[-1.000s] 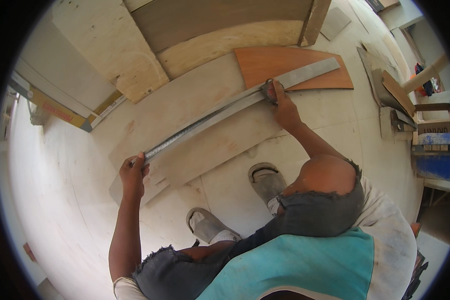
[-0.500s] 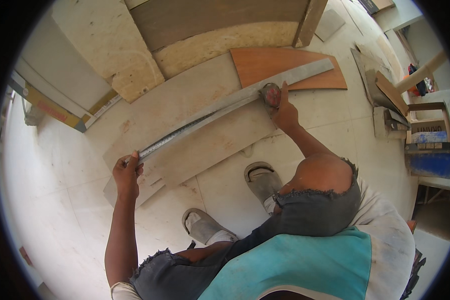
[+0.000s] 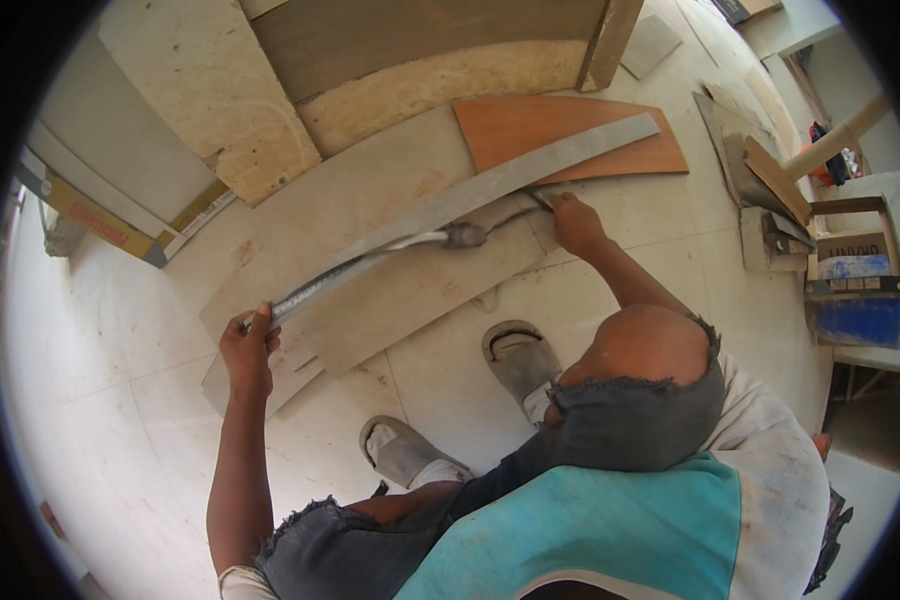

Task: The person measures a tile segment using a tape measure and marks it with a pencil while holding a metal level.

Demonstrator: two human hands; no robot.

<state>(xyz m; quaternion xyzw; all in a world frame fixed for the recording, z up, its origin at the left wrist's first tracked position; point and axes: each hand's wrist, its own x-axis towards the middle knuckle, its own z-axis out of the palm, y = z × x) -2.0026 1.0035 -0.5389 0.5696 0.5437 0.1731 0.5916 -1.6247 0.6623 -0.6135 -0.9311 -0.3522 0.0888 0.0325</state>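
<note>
Your right hand (image 3: 575,225) has come off the tape measure (image 3: 463,236), now mid-frame over the grey board (image 3: 420,295), and pinches a thin dark item (image 3: 539,198), unidentifiable. Only your left hand (image 3: 247,347), closed at frame left, secures the blade (image 3: 305,298) against the grey strip (image 3: 570,150).

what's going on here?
A person is bent over grey panels on the floor. Their left hand pinches the tape blade at the left end of a long grey strip. The tape case is off the right hand, which grips a thin dark item, possibly the case's strap. The strip's far end overlaps an orange-brown panel.
</note>
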